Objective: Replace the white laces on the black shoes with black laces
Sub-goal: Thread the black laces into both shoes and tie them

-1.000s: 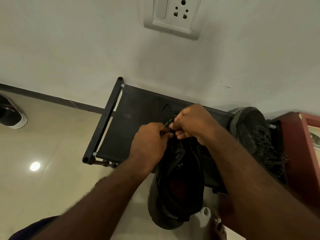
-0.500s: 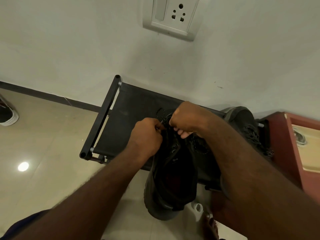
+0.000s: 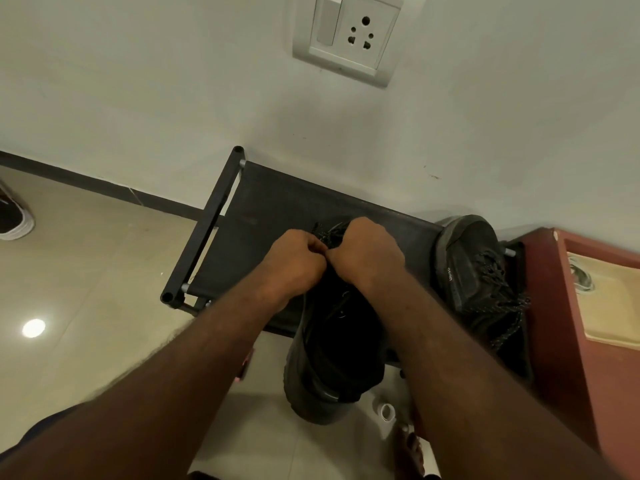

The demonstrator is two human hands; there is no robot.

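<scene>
the left grip (image 3: 294, 261) and the right grip (image 3: 367, 254), both bare hands, met knuckle to knuckle over the front of the near black shoe (image 3: 332, 358). the fingers of each grip were curled inward and pinched the black lace (image 3: 327, 232). a short speckled length of it showed just above the point where the two grips touched. the fingertips themselves were hidden under the knuckles.

the near black shoe lay with its toe end on the shoe rack (image 3: 273, 209) and its heel overhanging the front edge, toward the person. its opening faced up. the eyelets below the grips were too dark to read.

the second black shoe (image 3: 474, 271) sat on the right end of the same rack, tilted, with loose dark speckled laces spilling down its side. it lay just beside a red cabinet (image 3: 554, 323).

the rack stood against a pale wall that carried a white switch and socket plate (image 3: 346, 36). on the tiled floor (image 3: 86, 271), a small white ring-shaped item (image 3: 386, 410) lay near the heel of the near shoe, and a dark shoe with a white sole (image 3: 14, 220) lay at the far left edge.
</scene>
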